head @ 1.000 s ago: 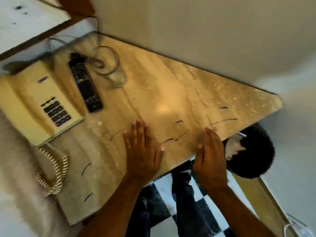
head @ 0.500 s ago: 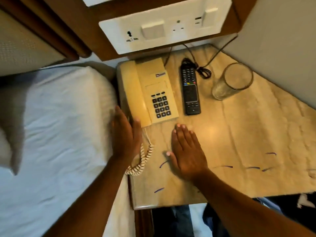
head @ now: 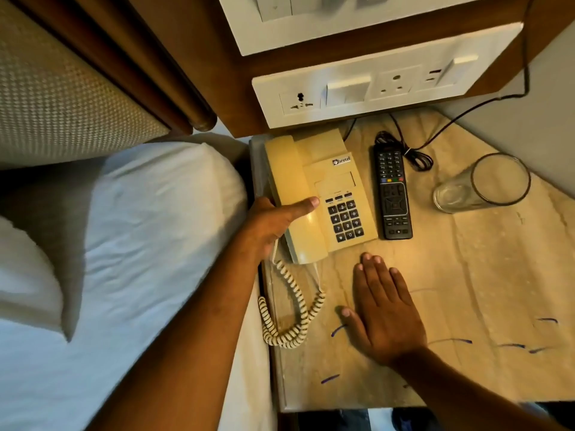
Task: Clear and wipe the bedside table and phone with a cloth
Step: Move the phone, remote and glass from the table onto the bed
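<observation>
A cream corded phone (head: 336,181) sits at the back left of the marble bedside table (head: 466,290). My left hand (head: 273,225) wraps around the handset (head: 289,181) from the bed side, thumb lying across its top. Its coiled cord (head: 292,309) loops over the table's left edge. My right hand (head: 382,309) lies flat on the tabletop in front of the phone, fingers apart, holding nothing. Short blue pen marks (head: 451,341) streak the marble near the front. No cloth is in view.
A black remote (head: 392,191) lies right of the phone, with a black cable (head: 413,157) bunched behind it. An empty glass (head: 485,185) stands at the back right. A white socket panel (head: 367,88) is on the wall behind. The bed with a white sheet (head: 124,244) adjoins the table's left side.
My view swung from the table's right end to the phone. My left hand moved from the bed edge onto the handset and gripped it. My right hand stayed flat on the table.
</observation>
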